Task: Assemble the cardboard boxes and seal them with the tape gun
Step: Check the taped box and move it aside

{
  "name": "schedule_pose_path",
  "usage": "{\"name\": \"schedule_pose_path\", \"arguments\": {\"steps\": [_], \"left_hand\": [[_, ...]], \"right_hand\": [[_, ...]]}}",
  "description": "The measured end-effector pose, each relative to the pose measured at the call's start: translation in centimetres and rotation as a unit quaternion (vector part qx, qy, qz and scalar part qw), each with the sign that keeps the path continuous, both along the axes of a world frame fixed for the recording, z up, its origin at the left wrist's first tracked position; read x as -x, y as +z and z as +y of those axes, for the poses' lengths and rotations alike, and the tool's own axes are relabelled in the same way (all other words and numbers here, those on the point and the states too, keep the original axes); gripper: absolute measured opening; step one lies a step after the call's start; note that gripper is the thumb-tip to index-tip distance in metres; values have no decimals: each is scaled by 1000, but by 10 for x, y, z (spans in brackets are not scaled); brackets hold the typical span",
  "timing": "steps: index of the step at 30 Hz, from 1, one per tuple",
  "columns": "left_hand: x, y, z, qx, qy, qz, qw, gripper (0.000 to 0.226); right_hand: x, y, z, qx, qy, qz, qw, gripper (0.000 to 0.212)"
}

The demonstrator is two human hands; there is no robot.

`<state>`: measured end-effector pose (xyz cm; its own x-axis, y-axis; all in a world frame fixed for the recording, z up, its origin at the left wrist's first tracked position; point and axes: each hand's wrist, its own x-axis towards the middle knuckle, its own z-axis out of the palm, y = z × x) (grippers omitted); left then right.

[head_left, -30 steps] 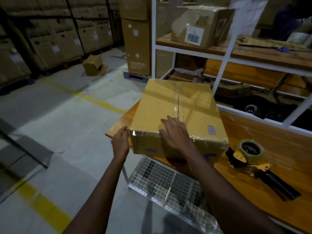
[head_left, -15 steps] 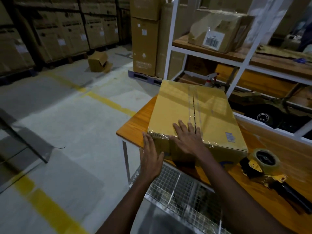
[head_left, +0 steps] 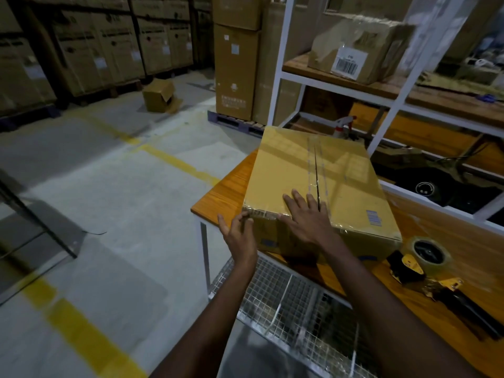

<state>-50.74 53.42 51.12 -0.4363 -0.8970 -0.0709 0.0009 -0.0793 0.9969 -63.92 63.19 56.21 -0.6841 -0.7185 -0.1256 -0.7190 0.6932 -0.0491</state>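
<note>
A closed cardboard box (head_left: 294,170) lies flat on the wooden table (head_left: 226,186), clear tape running along its centre seam. My right hand (head_left: 306,216) presses flat on the box's near top edge, fingers spread. My left hand (head_left: 238,231) touches the near left corner of the box, fingers curled against its side. The tape gun (head_left: 425,266), yellow and black with a roll of clear tape, lies on the table to the right of the box, apart from both hands.
A wire mesh shelf (head_left: 294,304) sits under the table's near edge. White shelving (head_left: 387,124) holding a labelled carton (head_left: 354,50) stands behind. Stacked cartons on a pallet (head_left: 237,64), a small open box (head_left: 159,95) and yellow floor lines (head_left: 174,162) lie left.
My left hand has shifted from the box's left corner edge onto its near side at the corner. My right hand stays pressed on top. The view has swung left.
</note>
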Motion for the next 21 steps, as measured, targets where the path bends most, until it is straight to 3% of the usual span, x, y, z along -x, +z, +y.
{"name": "schedule_pose_path", "arguments": {"steps": [4,9,14,17,21], "left_hand": [[2,21,-7,-53,26,-42,997,10],[1,39,-7,-38,26,-110,993,19],[9,45,-7,-63,30,-117,991,28],[12,44,-7,-79,40,-105,991,19],[9,33,-13,-6,34,-133,990,11]], "right_hand": [[1,-2,-1,-6,-1,5,1000,77],[1,-2,-1,-1,0,10,1000,72],[-1,-1,0,6,-3,8,1000,72],[-3,0,0,13,-1,13,1000,71],[-3,-1,2,8,6,28,1000,72]]}}
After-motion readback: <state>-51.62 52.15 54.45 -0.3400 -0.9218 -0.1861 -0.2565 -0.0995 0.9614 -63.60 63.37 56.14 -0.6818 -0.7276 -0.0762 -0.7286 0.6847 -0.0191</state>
